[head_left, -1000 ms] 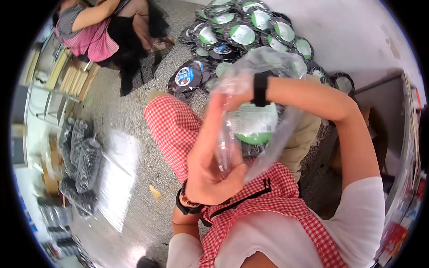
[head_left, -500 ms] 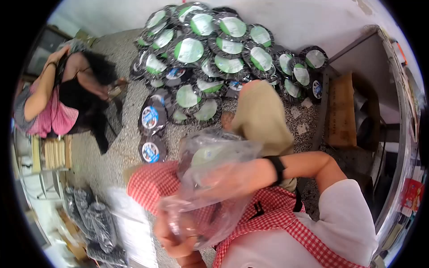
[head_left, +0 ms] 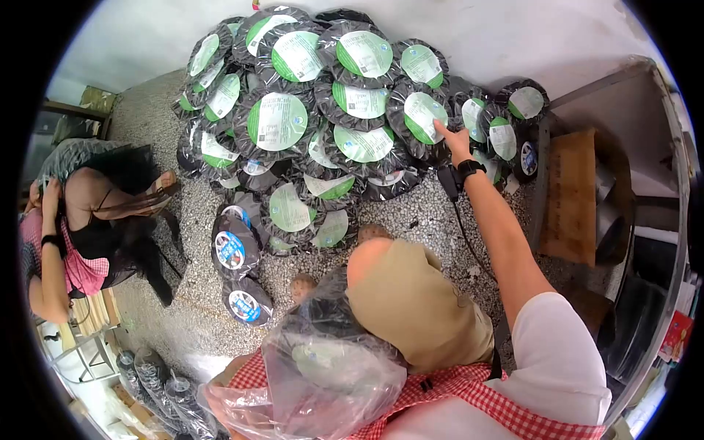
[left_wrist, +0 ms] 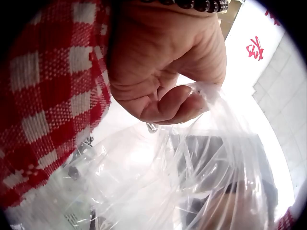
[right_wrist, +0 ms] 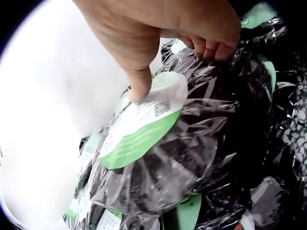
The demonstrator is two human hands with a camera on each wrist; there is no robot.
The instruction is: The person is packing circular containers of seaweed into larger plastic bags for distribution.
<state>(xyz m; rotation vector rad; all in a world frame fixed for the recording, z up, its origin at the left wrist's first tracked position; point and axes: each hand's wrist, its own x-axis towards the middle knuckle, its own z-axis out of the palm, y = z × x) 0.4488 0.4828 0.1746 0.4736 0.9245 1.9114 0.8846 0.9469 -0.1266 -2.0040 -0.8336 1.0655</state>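
Observation:
My left hand [left_wrist: 168, 62] pinches the edge of a large clear plastic bag [head_left: 293, 396] between thumb and fingers; in the head view it is mostly behind the film. Inside that bag, on my lap, lies a round black package with a pale green label [head_left: 323, 359]. Reaching forward, my right hand [head_left: 456, 143] is at the right part of a heap of similar packages. It grips one plastic-wrapped round black package [right_wrist: 192, 143], the thumb on its green-and-white label [right_wrist: 148, 122] and the other fingers curled over the far side.
The heap of labelled packages [head_left: 279, 121] leans against the white wall. Packages with blue labels [head_left: 231, 249] lie on the speckled floor at left. A cardboard box [head_left: 572, 198] stands at right, a black cord [head_left: 469, 235] near it. Another person [head_left: 95, 191] sits at left.
The right hand has left the clear bag and stretched forward to the heap, where it now holds a package. The left hand keeps the bag, now lower on the lap. The view has shifted.

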